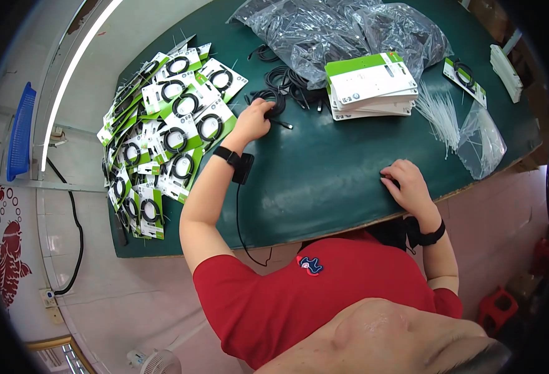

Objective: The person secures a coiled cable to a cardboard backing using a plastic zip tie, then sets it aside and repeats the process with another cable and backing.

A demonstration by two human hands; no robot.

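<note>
My left hand [254, 120] reaches over the green table, its fingers closed on a coiled black cable [277, 107]. A metal plug end of the cable lies just beside the fingertips. More black cables [290, 81] lie bundled right behind it. My right hand [409, 187] rests near the table's front edge with nothing visible in it, fingers loosely bent and thumb apart. Beyond that hand stands a stack of white and green cards [372, 87]. To the left of my left hand is a big heap of carded black cables [173, 134], each coil fixed on a white-green card.
Clear plastic bags [343, 31] with cables cover the far side. White cable ties [438, 115] fan out right of the cards, by a small plastic bag [481, 140]. One carded cable [465, 80] lies at the far right. The green table's [306, 209] front edge runs before me.
</note>
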